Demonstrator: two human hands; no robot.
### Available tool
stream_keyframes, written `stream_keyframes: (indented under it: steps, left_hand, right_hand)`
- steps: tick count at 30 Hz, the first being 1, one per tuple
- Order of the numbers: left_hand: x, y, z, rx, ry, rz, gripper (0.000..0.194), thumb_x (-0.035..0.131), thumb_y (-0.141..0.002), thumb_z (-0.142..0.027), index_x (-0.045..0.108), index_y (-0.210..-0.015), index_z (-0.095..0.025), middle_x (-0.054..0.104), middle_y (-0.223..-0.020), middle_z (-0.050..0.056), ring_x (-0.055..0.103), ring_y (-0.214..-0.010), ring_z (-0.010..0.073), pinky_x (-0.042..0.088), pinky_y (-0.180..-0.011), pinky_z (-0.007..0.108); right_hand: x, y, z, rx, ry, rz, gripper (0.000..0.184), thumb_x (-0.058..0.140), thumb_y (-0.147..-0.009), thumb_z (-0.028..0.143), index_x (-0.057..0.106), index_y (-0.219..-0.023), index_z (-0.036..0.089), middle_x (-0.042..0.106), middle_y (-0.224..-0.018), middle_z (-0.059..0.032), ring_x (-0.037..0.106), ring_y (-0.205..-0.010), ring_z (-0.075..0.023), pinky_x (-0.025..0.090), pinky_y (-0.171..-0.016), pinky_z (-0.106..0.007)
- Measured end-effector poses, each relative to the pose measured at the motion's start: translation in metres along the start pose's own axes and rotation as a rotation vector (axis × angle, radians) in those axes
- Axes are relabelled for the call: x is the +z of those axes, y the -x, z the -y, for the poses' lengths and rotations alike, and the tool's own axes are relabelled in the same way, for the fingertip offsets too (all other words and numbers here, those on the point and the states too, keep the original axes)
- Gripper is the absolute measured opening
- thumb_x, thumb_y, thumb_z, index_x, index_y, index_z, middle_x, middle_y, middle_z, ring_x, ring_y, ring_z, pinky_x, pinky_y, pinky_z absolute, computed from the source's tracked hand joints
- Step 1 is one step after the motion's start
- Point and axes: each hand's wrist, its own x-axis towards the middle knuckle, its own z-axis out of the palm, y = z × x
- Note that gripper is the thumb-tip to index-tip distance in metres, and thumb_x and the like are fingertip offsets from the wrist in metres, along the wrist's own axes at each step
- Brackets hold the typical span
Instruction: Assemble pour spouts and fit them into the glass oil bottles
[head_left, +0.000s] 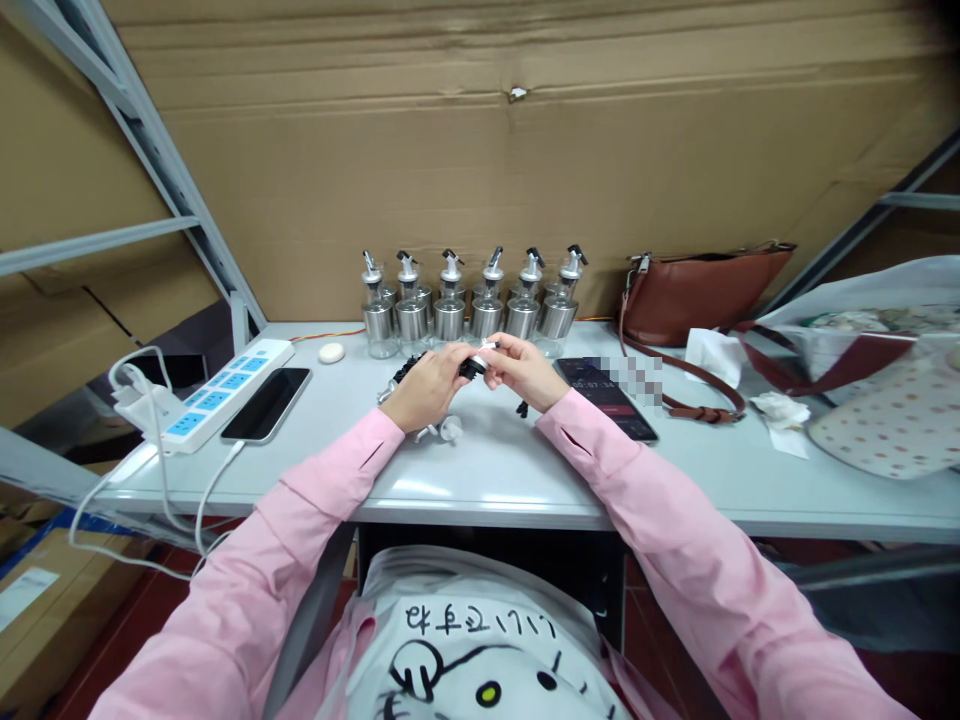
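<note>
Behind everything, a wall of cardboard sheet [480, 130] with grey shelving struts [172, 200] at left. Below it, a pale grey counter [525, 480] spanning the view.

At the right edge of the counter, a spotted bag [892, 420]; just left of it, against the back edge, a brown leather handbag [697, 290] with its strap trailing forward, crumpled tissues [780, 410] beside the strap. At the left edge, a white power strip with blue sockets [217, 395], a charger and white cables hanging over the corner; a dark phone [266, 403] lying just beside it. A second phone [611, 398], screen lit, near the right hand.

Along the back edge at centre, a row of six glass oil bottles with steel sleeves and pourer caps [469, 305]. Left of the row, a small white oval object [331, 352].

Over the middle of the counter, well clear of the front edge, left hand [427, 385] and right hand [521, 368] brought together, both clenched on one small pourer cap [474, 365], black and white, held just above the surface. Loose small parts [442, 430] lying on the counter under and just in front of the left hand, a dark bit [522, 408] below the right.

Step in hand, judging by the grip: fitting or adjusting pieces of the pourer cap. Next move likely calling for a steady pinch from one hand and a fine push or twist from the other, keeping the small piece aligned.
</note>
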Motion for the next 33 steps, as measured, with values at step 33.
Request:
stream_keyframes:
  steps: [33]
  left_hand:
    - [-0.004, 0.001, -0.004, -0.017, -0.070, -0.084, 0.037, 0.038, -0.089, -0.024, 0.045, -0.125, -0.017, 0.051, -0.105, 0.010, 0.051, -0.097, 0.0197, 0.046, -0.084, 0.035]
  right_hand:
    - [-0.001, 0.005, 0.006, -0.177, 0.299, 0.047, 0.023, 0.062, -0.070, 0.033, 0.049, -0.082, 0.018, 0.049, -0.053, 0.0074, 0.046, -0.044, -0.0065, 0.032, -0.045, -0.021]
